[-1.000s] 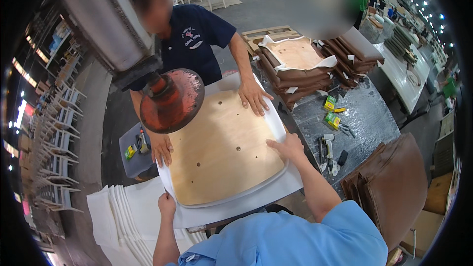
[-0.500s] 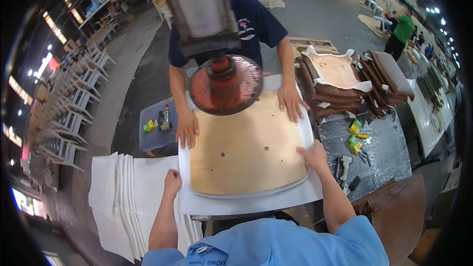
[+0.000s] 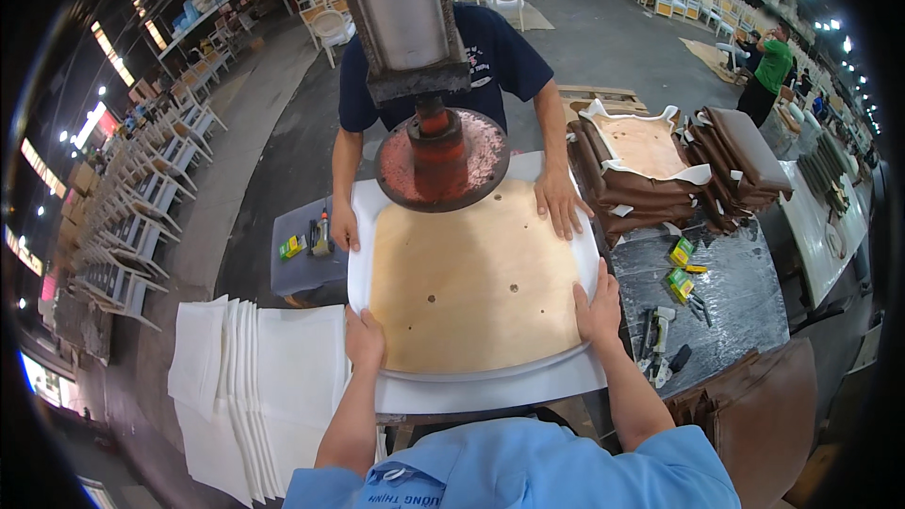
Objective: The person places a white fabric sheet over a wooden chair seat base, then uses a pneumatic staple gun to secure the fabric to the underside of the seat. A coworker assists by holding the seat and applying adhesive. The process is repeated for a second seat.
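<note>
In front of me lies a plywood seat board [image 3: 471, 320] with several drilled holes, on a layer of grey-white foam and a white sheet [image 3: 490, 396]. At its near left corner my left hand [image 3: 365, 339] grips the edge, thumb on the wood. On the near right edge, my right hand [image 3: 599, 309] clasps the board and padding, its fingers partly over the side. Across from me a co-worker rests one hand [image 3: 563, 203] on the far right corner and the other [image 3: 347, 228] at the left edge. A round press plate [image 3: 481, 184] hangs over the board's far part.
Stacked white sheets [image 3: 292, 349] lie at left. A grey stool [image 3: 292, 273] holds a staple gun [image 3: 321, 236]. On the right table [image 3: 745, 292] lie another staple gun [image 3: 657, 339] and small yellow-green boxes [image 3: 681, 283]. Brown upholstered seats [image 3: 622, 190] are piled behind it.
My left hand has come from beside the sheet onto the board's near left edge. My right hand has shifted slightly. The co-worker's left-side hand has slid outward to the edge.
</note>
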`<state>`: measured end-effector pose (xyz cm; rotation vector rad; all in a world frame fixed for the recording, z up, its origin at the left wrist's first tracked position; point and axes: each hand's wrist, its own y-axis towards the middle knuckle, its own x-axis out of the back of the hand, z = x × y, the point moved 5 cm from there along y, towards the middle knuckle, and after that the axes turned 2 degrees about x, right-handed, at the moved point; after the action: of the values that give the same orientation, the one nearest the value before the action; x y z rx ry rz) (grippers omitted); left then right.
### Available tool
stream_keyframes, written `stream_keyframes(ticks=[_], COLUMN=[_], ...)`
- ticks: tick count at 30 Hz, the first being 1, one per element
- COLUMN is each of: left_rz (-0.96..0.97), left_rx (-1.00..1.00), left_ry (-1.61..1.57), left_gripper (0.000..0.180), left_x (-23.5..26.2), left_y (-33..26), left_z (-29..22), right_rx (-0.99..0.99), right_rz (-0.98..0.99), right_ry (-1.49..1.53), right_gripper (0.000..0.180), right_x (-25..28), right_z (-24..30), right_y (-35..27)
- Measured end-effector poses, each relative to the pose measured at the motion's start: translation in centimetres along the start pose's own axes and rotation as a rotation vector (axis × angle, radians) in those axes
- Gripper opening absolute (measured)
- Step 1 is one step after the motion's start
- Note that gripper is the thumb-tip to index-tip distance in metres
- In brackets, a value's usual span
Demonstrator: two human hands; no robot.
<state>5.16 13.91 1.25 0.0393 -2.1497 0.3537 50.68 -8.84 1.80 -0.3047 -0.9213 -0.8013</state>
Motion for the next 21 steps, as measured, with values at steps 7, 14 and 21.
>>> stream_keyframes(ticks=[7,14,21], left_rz=[-0.035,-0.015,-0.035], left_rx=[-0.055,0.007,-0.027], left_ry=[0.013,0.03,0.192], left_gripper=[0.073,0.086,0.075], left_x=[0.4,2.2,-0.7], left_y=[0.1,3.6,2.2], left_z=[-0.2,-3.0,-4.7], right_rx=[0.0,-0.083,0.014], right_rz=[0.088,0.103,0.055], right_ry=[-0.163,-0.245,-0.247], right_gripper=[0.065,0.06,0.051], right_x=[0.1,-0.7,-2.0], right_z=[0.0,2.3,3.9], right_y=[-0.5,2.7,3.1])
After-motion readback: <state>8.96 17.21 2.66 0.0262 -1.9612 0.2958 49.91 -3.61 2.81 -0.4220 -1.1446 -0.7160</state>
